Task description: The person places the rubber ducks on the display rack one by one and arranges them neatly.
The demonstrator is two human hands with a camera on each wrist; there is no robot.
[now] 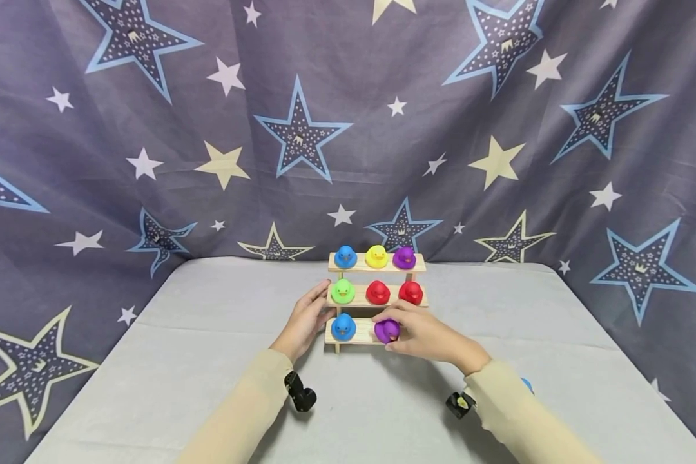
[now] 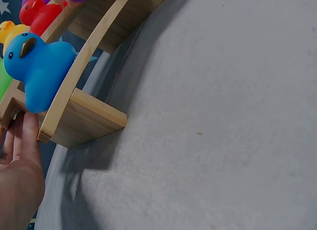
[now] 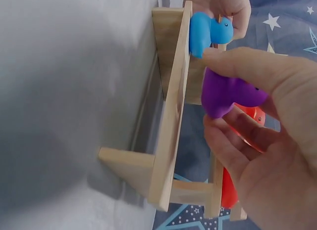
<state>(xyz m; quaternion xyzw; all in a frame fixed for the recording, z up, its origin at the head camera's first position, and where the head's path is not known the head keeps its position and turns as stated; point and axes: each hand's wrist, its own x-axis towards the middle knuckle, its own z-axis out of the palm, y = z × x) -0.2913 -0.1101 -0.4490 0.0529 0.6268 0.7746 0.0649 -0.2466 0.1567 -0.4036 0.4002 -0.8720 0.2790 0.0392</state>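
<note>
A three-step wooden shelf (image 1: 362,339) carries small rubber ducks. My right hand (image 1: 426,332) pinches a purple rubber duck (image 3: 223,94) between thumb and fingers at the lowest step. In the right wrist view that duck appears slightly off the board. A blue rubber duck (image 1: 343,327) sits at the left end of the same step. Against the shelf's left side rests my left hand (image 1: 304,322), its fingers fairly straight and touching the wood in the left wrist view. The middle step holds a green duck (image 1: 343,291) and two red ducks (image 1: 378,292).
On the top step stand a blue duck (image 1: 345,257), a yellow duck (image 1: 376,256) and another purple duck (image 1: 404,258). A blue object (image 1: 527,385) shows partly behind the right sleeve on the grey tabletop (image 1: 220,309). A star-patterned curtain (image 1: 348,161) hangs behind.
</note>
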